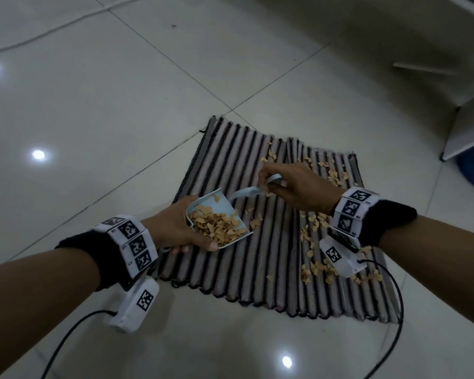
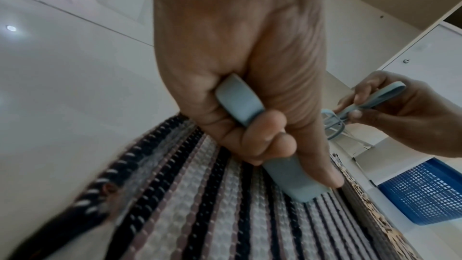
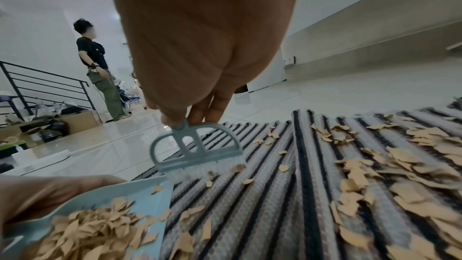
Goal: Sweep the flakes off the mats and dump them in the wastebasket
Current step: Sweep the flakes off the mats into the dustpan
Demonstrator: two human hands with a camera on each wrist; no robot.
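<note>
Gripping one dustpan (image 1: pixel 221 214) left hand (image 1: pixel 173 228), one brush (image 3: pixel 197 145) right hand (image 1: pixel 298 187), over two mats (image 1: pixel 230 165).

Two mats (image 1: pixel 257 250), one dustpan (image 1: pixel 225 212), brush (image 3: pixel 197 147), seemingly.

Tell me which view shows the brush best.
The right wrist view: the brush shows whole, head and bristles down at the dustpan rim. The head view shows only a thin pale strip of it; the left wrist view shows its handle in the right hand.
</note>
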